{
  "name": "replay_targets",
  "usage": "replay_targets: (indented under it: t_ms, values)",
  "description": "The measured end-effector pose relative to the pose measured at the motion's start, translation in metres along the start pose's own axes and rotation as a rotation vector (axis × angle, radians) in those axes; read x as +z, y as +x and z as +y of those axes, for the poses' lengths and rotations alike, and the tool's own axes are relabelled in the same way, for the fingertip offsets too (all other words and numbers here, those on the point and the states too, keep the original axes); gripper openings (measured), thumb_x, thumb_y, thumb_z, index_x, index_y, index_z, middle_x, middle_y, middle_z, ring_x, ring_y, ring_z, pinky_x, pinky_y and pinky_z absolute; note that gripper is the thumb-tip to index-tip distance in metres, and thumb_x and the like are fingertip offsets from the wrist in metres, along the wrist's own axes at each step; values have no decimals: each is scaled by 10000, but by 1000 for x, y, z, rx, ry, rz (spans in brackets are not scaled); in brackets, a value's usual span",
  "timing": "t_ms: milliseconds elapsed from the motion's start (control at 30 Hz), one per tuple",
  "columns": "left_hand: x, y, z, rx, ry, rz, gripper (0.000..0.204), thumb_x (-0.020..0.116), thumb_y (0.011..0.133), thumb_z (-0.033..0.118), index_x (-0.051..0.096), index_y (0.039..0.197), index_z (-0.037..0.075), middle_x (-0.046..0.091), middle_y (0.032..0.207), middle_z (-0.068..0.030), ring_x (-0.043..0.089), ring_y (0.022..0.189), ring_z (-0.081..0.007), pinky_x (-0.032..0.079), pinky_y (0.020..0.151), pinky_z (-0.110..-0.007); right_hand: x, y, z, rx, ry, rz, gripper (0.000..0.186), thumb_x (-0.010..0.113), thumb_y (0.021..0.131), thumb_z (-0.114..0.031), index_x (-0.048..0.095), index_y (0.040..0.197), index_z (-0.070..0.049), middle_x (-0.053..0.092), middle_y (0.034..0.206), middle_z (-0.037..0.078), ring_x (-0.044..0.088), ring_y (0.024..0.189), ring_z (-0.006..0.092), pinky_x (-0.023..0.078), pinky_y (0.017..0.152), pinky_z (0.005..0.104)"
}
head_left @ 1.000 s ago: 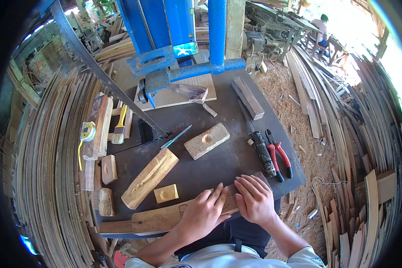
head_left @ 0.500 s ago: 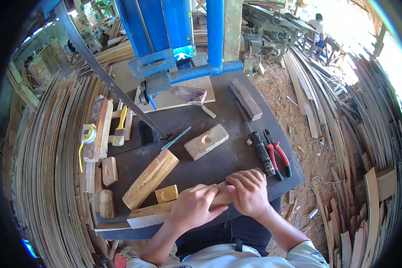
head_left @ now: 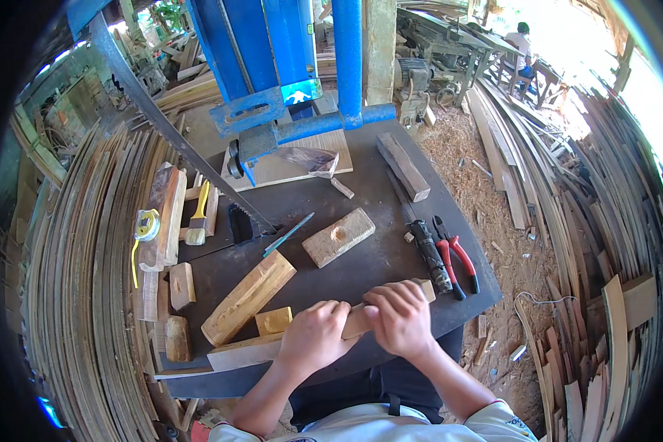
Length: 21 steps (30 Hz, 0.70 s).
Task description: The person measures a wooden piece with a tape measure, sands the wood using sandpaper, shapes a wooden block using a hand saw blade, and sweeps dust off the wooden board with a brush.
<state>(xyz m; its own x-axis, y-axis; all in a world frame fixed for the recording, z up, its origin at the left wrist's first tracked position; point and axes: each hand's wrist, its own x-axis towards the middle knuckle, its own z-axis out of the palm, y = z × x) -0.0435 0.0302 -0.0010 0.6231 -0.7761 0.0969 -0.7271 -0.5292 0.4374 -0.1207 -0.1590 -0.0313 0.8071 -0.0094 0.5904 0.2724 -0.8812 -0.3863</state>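
Observation:
Near the front edge of the dark bandsaw table, my left hand (head_left: 317, 333) and my right hand (head_left: 399, 317) are side by side, both closed with fingers curled over a piece of wood (head_left: 357, 323). Its pale end sticks out beyond my right fingers. To the left of my left hand runs a long wooden bar (head_left: 247, 353) along the table's edge; whether it is one with the held piece I cannot tell, as my hands cover the join. Just beyond my left hand lie a small yellowish block (head_left: 274, 322) and a thick wooden block (head_left: 249, 298).
The toothed bandsaw blade (head_left: 177, 140) slants down into the table (head_left: 346, 283) under the blue machine frame (head_left: 350, 66). Around lie a hollowed block (head_left: 339, 237), red-handled pliers (head_left: 460, 258), a black-wrapped tool (head_left: 429, 254), a brush (head_left: 198, 217) and a tape measure (head_left: 147, 225). Stacked planks (head_left: 77, 258) stand at left.
Both hands have shifted slightly left, keeping hold of the wood. The bare wood between them shows more plainly now. The things on the table lie as before.

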Motion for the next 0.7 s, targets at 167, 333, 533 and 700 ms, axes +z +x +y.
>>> replay_targets:
  t_ms: [167,333,533,700]
  values:
    - [-1,4,-4,-19,-22,-42,388,874,827,301,684,1038,36,747,973,-145,761,966,-339,630,856,-442,-7,4,13,61,-92,59,120,710,956,-172,723,930,-55,754,970,84,718,956,287,515,909,440]
    - [-2,9,-12,27,-41,-12,394,884,823,303,679,1029,36,738,959,-156,763,960,-352,629,854,-443,19,7,-17,14,-9,1,92,700,925,-132,735,956,-52,756,990,91,722,954,297,523,932,454]
    - [-1,8,-10,-9,-89,42,389,918,795,318,713,976,41,744,937,-159,754,900,-382,615,803,-467,-3,9,15,48,-77,77,110,697,953,-154,713,915,-51,747,950,93,715,931,295,520,897,453]
    - [-3,12,-14,-26,-102,2,412,934,776,341,723,982,53,753,940,-145,754,881,-387,614,800,-471,8,12,8,85,-112,84,109,703,941,-126,681,868,-48,711,889,92,698,896,309,519,874,470]
